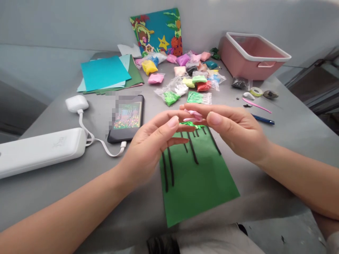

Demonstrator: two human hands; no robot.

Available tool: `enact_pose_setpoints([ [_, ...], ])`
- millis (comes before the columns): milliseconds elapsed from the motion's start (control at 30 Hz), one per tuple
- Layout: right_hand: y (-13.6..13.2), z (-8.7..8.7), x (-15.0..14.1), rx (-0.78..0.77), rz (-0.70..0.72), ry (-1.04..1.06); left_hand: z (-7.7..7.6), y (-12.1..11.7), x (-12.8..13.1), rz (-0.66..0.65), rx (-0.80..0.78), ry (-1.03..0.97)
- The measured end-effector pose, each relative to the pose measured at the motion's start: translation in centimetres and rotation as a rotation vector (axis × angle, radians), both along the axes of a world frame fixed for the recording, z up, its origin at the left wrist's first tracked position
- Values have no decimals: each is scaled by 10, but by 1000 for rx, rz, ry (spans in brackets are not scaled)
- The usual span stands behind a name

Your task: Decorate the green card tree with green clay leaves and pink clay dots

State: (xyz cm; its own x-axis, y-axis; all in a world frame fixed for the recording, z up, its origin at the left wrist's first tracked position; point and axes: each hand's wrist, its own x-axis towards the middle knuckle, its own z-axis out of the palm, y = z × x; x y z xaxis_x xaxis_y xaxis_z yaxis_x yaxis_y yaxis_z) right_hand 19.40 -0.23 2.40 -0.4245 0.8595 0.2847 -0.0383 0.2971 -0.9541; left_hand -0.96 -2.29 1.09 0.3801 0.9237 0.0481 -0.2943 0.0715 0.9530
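Observation:
A small, folded lump of pink and white modelling clay (194,115) is held between the fingers of both hands. My left hand (156,135) comes in from the left, its fingers stretched out under the clay and its thumb raised. From the right, my right hand (235,128) has its fingers over the clay and its thumb close beside it. Beneath both hands lies a green sheet (201,187) with thin black clay strips on it. Bright green clay (191,124) along its upper part is partly hidden by my fingers.
Several bags of coloured clay (171,97) lie behind my hands. A phone (127,118) is cabled to a white power bank (42,151) at left. Coloured sheets (104,73), an underwater clay picture (159,33), a pink bin (246,63), a pink tool (256,105) and a blue pen (263,119) surround them.

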Motion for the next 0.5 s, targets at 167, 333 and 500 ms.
enact_pose_setpoints([
  [167, 10, -4, 5, 254, -213, -74, 4, -2, 2, -1, -45, -22],
  [333, 14, -9, 9, 750, -217, -347, 8, -2, 4, -16, -148, -115],
  [500, 9, -8, 8, 920, -370, -416, 7, -4, 6, -12, -191, -145],
])
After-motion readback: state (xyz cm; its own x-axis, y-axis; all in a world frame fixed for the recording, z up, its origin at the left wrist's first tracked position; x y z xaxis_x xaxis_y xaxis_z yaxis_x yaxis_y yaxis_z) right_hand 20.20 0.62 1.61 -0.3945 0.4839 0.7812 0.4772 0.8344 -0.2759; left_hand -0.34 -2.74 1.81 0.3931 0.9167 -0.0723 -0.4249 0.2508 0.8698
